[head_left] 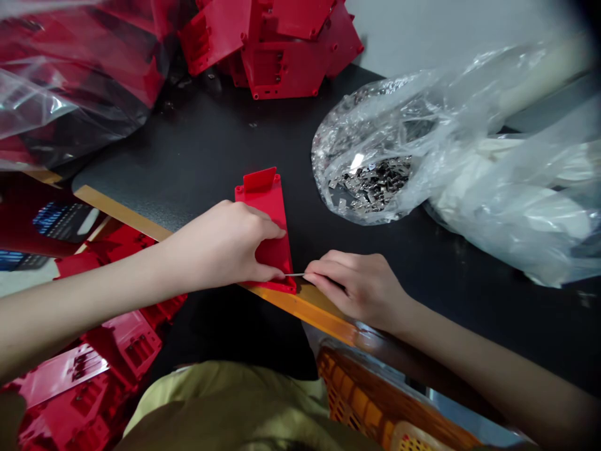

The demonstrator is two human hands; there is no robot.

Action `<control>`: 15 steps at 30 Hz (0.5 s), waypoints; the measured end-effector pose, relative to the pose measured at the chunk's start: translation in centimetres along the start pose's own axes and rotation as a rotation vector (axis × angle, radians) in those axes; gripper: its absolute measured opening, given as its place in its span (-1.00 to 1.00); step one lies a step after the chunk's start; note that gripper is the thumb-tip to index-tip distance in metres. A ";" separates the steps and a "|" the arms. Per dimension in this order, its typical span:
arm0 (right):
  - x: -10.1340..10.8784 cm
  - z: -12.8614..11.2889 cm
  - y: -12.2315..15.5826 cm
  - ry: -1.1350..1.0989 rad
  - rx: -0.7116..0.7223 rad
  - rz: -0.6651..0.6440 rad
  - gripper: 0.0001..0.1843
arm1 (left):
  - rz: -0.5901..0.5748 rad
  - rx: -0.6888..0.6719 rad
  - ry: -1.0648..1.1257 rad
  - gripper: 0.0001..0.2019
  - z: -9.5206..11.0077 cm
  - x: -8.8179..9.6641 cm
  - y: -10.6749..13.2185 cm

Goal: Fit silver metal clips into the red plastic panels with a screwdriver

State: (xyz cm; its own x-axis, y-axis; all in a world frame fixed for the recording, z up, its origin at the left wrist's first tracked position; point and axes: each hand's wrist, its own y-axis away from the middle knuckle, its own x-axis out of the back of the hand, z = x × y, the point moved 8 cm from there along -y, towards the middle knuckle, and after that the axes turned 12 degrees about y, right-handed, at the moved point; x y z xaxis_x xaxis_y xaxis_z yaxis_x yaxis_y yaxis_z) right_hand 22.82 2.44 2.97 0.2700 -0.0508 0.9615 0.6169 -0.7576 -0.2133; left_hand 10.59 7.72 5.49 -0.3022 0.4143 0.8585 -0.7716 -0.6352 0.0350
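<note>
A red plastic panel [277, 250] lies on the black tabletop by its front edge, with an upright tab at its far end. My left hand [235, 244] grips the panel from the left, thumb near its close corner and fingers over its face. Pinched in my right hand [354, 282] is a thin metal rod [295, 274], whose kind I cannot make out. It points left, its tip at my left thumb over the panel's near end. What the rod tip touches is hidden by the thumb.
A clear plastic bag [328, 144] holds small metal pieces [375, 185]. More red panels [291, 62] are piled at the back, in a bag [70, 81] at back left, and below the table [131, 344]. An orange basket [357, 394] stands below the wooden edge.
</note>
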 end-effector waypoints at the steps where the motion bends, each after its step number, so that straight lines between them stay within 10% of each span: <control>1: -0.1 0.1 -0.1 -0.015 -0.016 -0.023 -0.79 | 0.001 0.002 -0.001 -0.69 0.0 0.0 0.0; 15: -1.5 1.8 -1.3 -0.491 -0.236 -0.345 -0.78 | -0.002 0.102 -0.010 -0.66 -0.9 -0.4 -0.5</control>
State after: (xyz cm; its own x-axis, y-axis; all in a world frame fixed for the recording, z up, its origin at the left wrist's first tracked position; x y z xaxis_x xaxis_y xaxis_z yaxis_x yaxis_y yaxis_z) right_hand 22.94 4.64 1.54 0.4266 0.4822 0.7652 0.5647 -0.8029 0.1911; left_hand 10.54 8.45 4.66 -0.2946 0.4092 0.8636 -0.7110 -0.6977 0.0881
